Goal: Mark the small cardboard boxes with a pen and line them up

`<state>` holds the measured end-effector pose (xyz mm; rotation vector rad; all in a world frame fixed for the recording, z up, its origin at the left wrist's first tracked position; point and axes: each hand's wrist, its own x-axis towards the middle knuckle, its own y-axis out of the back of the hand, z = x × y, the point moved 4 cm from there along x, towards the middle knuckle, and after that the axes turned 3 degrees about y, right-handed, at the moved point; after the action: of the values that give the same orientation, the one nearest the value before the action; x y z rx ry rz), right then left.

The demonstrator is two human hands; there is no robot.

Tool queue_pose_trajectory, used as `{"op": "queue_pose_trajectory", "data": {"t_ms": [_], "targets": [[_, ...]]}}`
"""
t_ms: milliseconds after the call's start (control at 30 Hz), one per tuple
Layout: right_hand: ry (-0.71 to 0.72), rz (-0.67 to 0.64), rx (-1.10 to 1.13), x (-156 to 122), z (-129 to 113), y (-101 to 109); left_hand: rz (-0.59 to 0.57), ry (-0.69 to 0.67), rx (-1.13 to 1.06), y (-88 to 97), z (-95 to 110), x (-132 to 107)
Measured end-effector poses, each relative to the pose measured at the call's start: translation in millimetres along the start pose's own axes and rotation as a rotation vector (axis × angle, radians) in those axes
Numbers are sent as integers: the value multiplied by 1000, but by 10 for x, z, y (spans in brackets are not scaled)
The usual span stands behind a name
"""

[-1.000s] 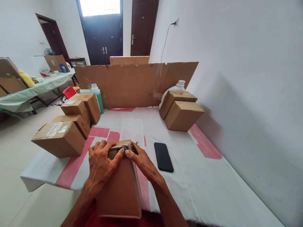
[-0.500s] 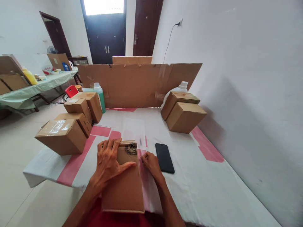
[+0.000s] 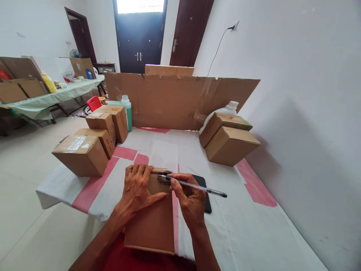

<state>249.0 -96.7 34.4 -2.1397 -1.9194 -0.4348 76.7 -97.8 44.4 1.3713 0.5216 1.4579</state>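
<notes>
My left hand [image 3: 138, 188] holds a brown cardboard box [image 3: 152, 222] at its far left, fingertips bent over the far edge and thumb stretched across the top. A clear-barrelled pen [image 3: 197, 185] with dark ends is pinched in my right hand [image 3: 188, 197]. Its tip touches the box's top near the far right corner, on a patch of black scribbled lines [image 3: 163, 180]. Partly hidden behind my right hand, a black phone [image 3: 208, 201] lies on the white and pink tablecloth [image 3: 234, 226]. The box's near end reaches past the table edge, over red clothing.
Several cardboard boxes [image 3: 84, 154] stand at the left beside a green bottle [image 3: 128, 113]. Two more boxes [image 3: 231, 145] lean at the right before a white jug [image 3: 231, 107]. A cardboard panel [image 3: 169, 101] closes off the back. The wall [image 3: 310, 113] borders the right side.
My right hand has come up from beside the box onto its top, and the pen now shows in it, tip on the scribble. My left hand stays on the box. The view has shifted slightly.
</notes>
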Motion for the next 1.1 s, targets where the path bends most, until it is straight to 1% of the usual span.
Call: {"op": "queue_pose_trajectory", "data": {"t_ms": [200, 300, 367, 400, 433, 467, 500, 567, 600, 667, 733, 833, 900, 1000, 1100], "targets": [[17, -44, -122, -22, -22, 63, -1, -2, -8, -13, 21, -11], [-20, -70, -92, -34, 3, 150, 2, 1, -5, -19, 15, -9], [-54, -7, 10, 0, 68, 271, 7, 3, 5, -18, 11, -6], [-80, 43, 62, 32, 130, 346, 8, 4, 11, -17, 9, -4], [-117, 76, 68, 70, 213, 417, 9, 5, 18, -16, 7, -3], [-165, 80, 24, 108, 317, 476, 11, 7, 25, -14, 5, -2], [-220, 55, -58, 141, 438, 521, 13, 10, 31, -13, 3, 0], [-319, -42, -271, 168, 699, 564, 30, 4, 46, -6, 2, 6], [-350, -83, -362, 159, 823, 565, 39, -6, 54, -3, 3, 10], [-378, -116, -479, 104, 1020, 529, 54, -30, 72, 3, 5, 20], [-400, -129, -601, 21, 1140, 456, 61, -50, 81, 9, 7, 26], [-461, -138, -762, -81, 1183, 390, 67, -61, 84, 22, 9, 23], [-493, -122, -852, -97, 1150, 444, 69, -62, 91, 27, 13, 19], [-526, -29, -983, -64, 1081, 675, 67, -58, 93, 27, 20, 16], [-608, 57, -1071, -36, 1083, 939, 66, -58, 75, 27, 22, 10]]}}
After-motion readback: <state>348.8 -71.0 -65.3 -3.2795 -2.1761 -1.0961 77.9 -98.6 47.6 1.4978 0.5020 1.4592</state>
